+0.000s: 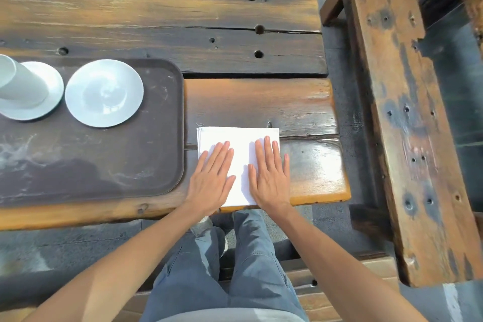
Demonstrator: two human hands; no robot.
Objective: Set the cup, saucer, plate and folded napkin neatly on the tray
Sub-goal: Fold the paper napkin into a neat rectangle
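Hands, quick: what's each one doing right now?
Left hand: open, flat, pressing on the folded napkin.
Right hand: open, flat, pressing on the same napkin.

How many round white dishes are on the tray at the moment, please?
2. A saucer lies at the tray's far left with the cup on it; a bare plate lies just right of it. The frame cuts the tray's left side, so more could be hidden.

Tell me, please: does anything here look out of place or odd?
Only the folded napkin: it lies on the table, right of the tray, pressed flat under both hands. The cup, saucer and plate already sit on the tray.
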